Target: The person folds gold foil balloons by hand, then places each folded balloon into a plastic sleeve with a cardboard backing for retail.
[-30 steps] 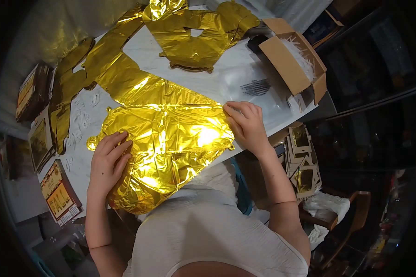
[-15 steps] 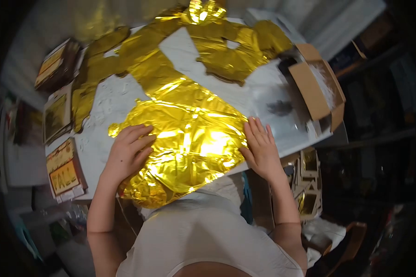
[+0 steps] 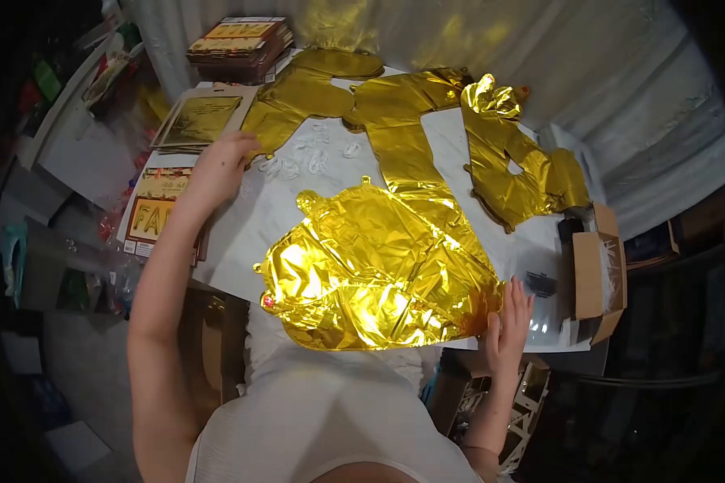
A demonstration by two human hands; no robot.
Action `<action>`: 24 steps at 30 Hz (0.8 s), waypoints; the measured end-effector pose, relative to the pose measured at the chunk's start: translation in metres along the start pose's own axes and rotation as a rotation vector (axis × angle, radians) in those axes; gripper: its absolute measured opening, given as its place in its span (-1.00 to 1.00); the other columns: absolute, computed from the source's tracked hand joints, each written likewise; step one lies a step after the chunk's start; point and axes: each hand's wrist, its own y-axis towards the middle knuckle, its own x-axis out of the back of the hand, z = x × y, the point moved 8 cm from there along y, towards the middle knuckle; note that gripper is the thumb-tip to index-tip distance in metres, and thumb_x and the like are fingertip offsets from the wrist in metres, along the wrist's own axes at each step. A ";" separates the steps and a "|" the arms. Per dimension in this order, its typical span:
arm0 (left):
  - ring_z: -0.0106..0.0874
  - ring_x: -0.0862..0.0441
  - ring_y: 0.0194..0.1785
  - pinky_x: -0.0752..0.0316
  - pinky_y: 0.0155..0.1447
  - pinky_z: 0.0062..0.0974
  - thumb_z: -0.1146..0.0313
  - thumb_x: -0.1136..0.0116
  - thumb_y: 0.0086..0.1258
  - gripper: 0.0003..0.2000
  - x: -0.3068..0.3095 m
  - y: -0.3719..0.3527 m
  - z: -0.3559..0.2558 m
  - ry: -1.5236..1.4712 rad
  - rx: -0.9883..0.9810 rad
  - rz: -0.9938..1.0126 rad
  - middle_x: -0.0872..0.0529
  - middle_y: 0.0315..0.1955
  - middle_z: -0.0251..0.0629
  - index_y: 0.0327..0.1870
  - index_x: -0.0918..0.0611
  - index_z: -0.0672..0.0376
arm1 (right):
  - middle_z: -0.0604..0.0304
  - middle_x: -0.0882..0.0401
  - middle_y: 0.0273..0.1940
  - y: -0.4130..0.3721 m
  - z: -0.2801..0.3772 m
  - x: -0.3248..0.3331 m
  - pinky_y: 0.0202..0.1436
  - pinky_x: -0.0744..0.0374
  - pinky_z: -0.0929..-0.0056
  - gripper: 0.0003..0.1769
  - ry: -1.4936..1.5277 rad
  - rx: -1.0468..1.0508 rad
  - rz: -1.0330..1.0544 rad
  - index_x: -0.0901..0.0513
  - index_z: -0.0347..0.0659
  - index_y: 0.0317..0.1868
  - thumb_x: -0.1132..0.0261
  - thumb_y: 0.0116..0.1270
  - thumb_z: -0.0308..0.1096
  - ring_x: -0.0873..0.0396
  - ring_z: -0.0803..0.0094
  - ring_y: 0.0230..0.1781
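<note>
A flat, uninflated gold foil balloon (image 3: 379,249) lies creased across the front of the table, its lower edge near my body. My right hand (image 3: 509,326) rests at its right corner, fingers stretched out. Away from this balloon, my left hand (image 3: 221,165) is over the left side of the table, fingers loosely bent and apart from the thumb. It is beside a stack of cardboard frames with gold windows (image 3: 205,121) and the tip of another gold foil balloon (image 3: 306,92). Whether its fingertips touch either one is hard to make out.
More flat gold foil (image 3: 524,173) lies at the back right. Small white coils (image 3: 310,153) sit mid-table. Printed packages (image 3: 238,40) are stacked at the back left, with a "FALL" package (image 3: 153,213) nearer me. An open cardboard box (image 3: 600,266) stands at the right edge.
My left hand has left the balloon and reached out to the left. The balloon's near part has been turned and spread. My right hand is still at its right edge. The view has turned left.
</note>
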 end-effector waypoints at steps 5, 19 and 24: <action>0.07 -0.76 0.12 -0.65 0.24 -0.15 0.59 -0.38 0.28 -0.72 -0.022 0.029 0.021 0.071 -0.024 0.239 -0.82 0.04 0.07 0.03 -0.77 0.39 | -0.06 -0.47 0.58 0.014 0.041 0.025 0.79 -0.03 -0.24 -0.47 0.006 0.099 -0.067 -0.55 -0.28 0.53 -0.09 0.67 -0.26 -0.38 -0.08 0.63; -0.03 -0.74 0.06 -0.66 0.11 -0.12 0.48 -0.38 0.32 -0.85 0.010 0.048 0.016 0.130 -0.090 -0.056 -0.81 -0.11 -0.15 -0.13 -0.79 0.28 | 0.04 -0.78 -0.14 0.208 0.248 -0.038 -0.07 -0.67 0.22 -0.80 0.621 0.580 -0.020 -0.84 -0.23 -0.02 -0.51 0.44 -0.33 -0.74 0.15 -0.20; -0.10 -0.69 0.11 -0.65 0.14 -0.14 0.50 -0.35 0.33 -0.90 0.017 0.067 0.010 0.226 -0.184 -0.143 -0.77 -0.13 -0.22 -0.17 -0.78 0.20 | -0.08 -0.78 -0.25 0.318 0.332 -0.145 -0.04 -0.73 0.07 -0.66 0.454 0.447 -0.153 -0.87 -0.25 -0.05 -0.60 0.25 -0.22 -0.78 -0.08 -0.23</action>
